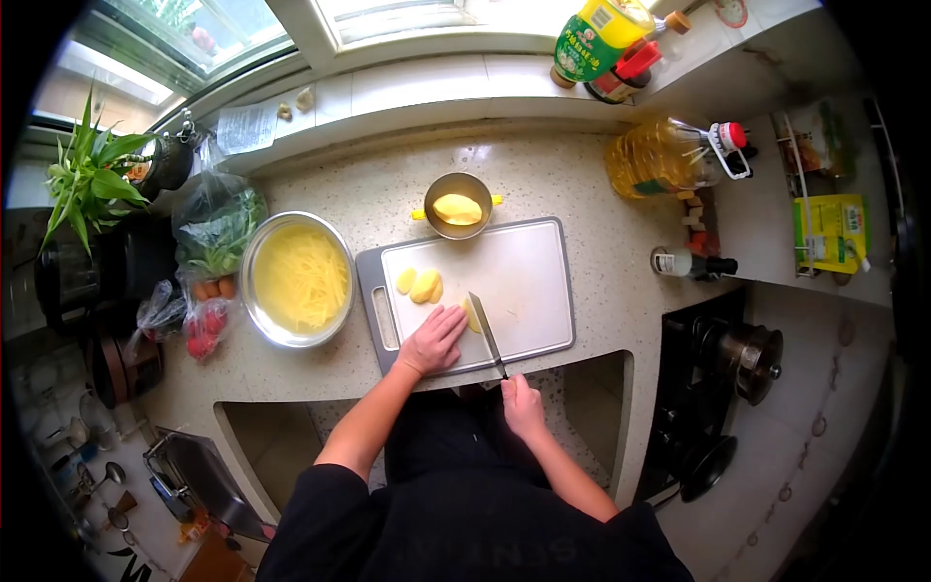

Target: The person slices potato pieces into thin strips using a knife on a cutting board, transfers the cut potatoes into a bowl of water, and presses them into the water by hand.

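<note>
Left grip — potato piece just beside

Daylight glares through the window, edges curving black.

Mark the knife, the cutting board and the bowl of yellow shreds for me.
Knife (488,333): head view, middle of the blade.
Cutting board (531,281): head view, bare white surface.
Bowl of yellow shreds (291,341): head view, near rim.

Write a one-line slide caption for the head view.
Right hand holds a knife, left hand touches a yellow piece on the cutting board.
</note>
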The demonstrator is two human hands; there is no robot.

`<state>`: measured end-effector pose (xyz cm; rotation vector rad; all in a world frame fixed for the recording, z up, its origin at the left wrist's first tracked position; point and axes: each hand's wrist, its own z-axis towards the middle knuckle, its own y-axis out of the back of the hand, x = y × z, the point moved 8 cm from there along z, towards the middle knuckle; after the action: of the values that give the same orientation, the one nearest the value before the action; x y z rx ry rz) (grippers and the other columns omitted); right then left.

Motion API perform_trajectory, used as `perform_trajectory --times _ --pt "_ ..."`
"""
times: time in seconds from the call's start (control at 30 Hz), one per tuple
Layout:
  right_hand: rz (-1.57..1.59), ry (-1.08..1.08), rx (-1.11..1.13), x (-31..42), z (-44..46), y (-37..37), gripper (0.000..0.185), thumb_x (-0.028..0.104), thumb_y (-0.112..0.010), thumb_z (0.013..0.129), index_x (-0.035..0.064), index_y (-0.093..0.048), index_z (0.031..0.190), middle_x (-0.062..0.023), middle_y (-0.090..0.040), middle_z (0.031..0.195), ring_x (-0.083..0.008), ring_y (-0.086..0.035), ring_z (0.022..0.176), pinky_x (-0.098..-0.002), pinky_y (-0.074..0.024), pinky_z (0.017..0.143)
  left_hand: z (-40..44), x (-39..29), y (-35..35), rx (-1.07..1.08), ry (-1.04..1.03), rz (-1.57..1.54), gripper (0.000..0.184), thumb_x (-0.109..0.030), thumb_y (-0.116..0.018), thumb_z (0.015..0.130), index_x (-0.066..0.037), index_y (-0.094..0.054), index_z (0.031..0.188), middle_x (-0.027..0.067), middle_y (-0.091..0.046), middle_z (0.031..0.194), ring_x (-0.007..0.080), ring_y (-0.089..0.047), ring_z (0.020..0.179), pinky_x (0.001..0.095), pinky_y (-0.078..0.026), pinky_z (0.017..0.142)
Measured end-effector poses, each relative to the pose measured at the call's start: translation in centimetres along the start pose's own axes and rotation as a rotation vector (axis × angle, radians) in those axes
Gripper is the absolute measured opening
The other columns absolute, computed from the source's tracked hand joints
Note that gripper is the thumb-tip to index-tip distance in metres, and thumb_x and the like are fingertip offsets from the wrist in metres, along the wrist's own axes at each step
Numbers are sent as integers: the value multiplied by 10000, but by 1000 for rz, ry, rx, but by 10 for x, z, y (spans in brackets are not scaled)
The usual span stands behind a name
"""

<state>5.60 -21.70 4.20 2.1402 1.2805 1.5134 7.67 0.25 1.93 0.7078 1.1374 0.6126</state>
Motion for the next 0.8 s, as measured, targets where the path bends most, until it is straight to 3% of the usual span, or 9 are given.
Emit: perform_trajectory --times 0.57,0.8 --pt "-152 -99 36 3 -1 -4 366 378 -518 1046 29 -537 939 -277 -625 748 -512 -625 760 -585 -460 620 3 -1 3 -21 5 -4 577 -96 -656 703 32 -645 1265 175 -619 1340 324 -585 1282 479 -452 1121" --pt "20 -29 -53 -9 0 -9 397 394 -509 1051 23 -539 915 -265 -613 725 -505 -625 743 -558 -460 607 0 1 2 -17 6 -9 606 -101 -662 692 35 -633 1282 184 -599 1365 337 -574 1296 484 -447 1128"
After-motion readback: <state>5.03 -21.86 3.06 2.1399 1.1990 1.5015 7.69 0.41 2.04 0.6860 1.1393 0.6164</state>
